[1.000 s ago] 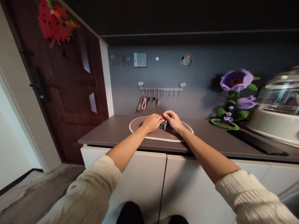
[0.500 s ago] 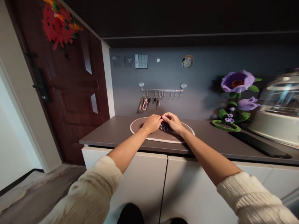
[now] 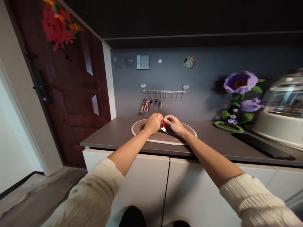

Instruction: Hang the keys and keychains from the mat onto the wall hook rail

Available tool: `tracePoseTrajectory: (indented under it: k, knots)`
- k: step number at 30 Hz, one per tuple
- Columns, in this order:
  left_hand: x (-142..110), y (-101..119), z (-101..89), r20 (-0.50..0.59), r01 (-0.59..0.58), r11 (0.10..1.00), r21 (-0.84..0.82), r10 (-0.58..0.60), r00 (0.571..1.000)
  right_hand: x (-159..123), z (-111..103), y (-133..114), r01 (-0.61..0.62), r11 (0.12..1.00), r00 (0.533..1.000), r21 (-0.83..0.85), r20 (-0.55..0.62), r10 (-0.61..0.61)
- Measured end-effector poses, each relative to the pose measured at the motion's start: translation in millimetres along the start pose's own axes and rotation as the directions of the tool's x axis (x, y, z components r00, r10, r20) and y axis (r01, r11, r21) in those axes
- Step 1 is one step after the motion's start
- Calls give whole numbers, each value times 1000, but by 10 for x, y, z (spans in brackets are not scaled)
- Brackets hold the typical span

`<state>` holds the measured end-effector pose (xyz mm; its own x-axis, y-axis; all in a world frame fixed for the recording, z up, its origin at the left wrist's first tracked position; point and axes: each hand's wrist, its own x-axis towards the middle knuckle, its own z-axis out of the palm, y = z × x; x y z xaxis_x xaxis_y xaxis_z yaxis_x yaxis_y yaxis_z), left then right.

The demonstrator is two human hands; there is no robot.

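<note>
Keys (image 3: 163, 129) with a red piece (image 3: 163, 123) sit between the two hands, just below the middle of the frame, the visible bright one slanting toward the lower right. The right hand (image 3: 175, 125) has thumb and fingers pinched narrow on the red piece; the left hand (image 3: 154, 123) is curled against its other side, its fingertips hidden, so I cannot tell whether it grips. Both hands touch the bunch, neither clearly nearer, and they cover part of it. Beneath them lies an oval mat (image 3: 139, 127) on the dark counter (image 3: 101, 134). Straight above the hands in the frame, on the wall behind, runs a hook rail (image 3: 164, 91); hanging keys (image 3: 156, 101) and a pink loop (image 3: 146, 106) take up its left part. Well apart, toward the right edge, stand a purple flower (image 3: 241, 83) and a domed appliance (image 3: 280, 126), with a flat black slab (image 3: 262, 146) in front.
</note>
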<state>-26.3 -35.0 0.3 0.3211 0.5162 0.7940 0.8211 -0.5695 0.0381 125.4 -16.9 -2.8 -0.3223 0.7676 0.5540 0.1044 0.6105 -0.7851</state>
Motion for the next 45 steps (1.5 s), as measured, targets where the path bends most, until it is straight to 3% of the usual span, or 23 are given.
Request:
tracePoseTrajectory:
  k: [8, 19, 26, 31, 35, 45]
  knots:
    - [20, -13, 14, -67, 28, 999, -23, -30, 997, -29, 61, -64, -65, 988, 985, 139, 166, 41]
    - [31, -25, 0, -105, 85, 996, -18, -86, 991, -67, 66, -129, -152, 977, 976, 147, 178, 125]
    - [6, -50, 5, -112, 133, 990, -43, -137, 984, -43, 60, -133, -152, 966, 987, 210, 83, 137]
    - [-11, -99, 35, -27, 201, 979, 29, -200, 979, 8, -1, -79, -143, 945, 988, 292, -12, 154]
    - [-17, -115, 86, 34, 204, 977, 64, -206, 978, 72, -67, -174, -152, 929, 982, 338, -55, 181]
    - [-30, -112, 161, 136, 176, 981, 79, -185, 973, 576, -209, -428, -163, 894, 951, 418, -174, 254]
